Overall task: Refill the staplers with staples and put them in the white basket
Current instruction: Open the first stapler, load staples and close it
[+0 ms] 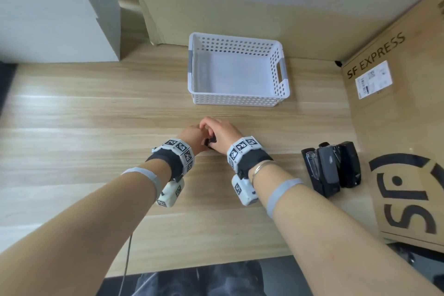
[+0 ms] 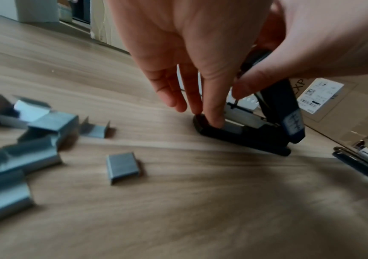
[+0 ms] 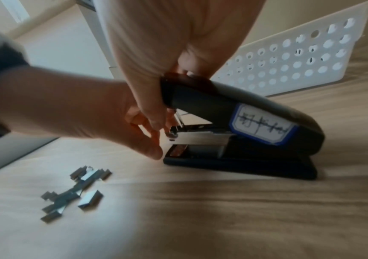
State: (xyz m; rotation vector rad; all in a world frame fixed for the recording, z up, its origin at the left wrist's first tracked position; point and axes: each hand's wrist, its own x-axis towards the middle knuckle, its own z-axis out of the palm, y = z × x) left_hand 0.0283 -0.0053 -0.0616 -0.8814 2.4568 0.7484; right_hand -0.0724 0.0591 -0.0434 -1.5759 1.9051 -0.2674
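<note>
A black stapler (image 3: 245, 108) with a blue-edged label stands on the wooden table, its top cover lifted and the metal magazine exposed. My right hand (image 3: 178, 73) grips the front end of the raised cover from above. My left hand (image 3: 154, 140) reaches in from the left, and its thumb and fingertips pinch the front of the magazine (image 2: 240, 115). In the head view both hands (image 1: 209, 134) meet at mid-table and hide nearly all of the stapler (image 1: 210, 143). Loose strips of staples (image 3: 76, 194) lie on the table to the left. The white basket (image 1: 240, 100) stands empty behind the hands.
Other black staplers (image 1: 331, 168) lie together at the right, next to a large SF Express cardboard box (image 1: 396, 127). A white cabinet (image 1: 60, 7) stands at the back left. Bare wooden tabletop (image 1: 84, 115) spreads left of the hands.
</note>
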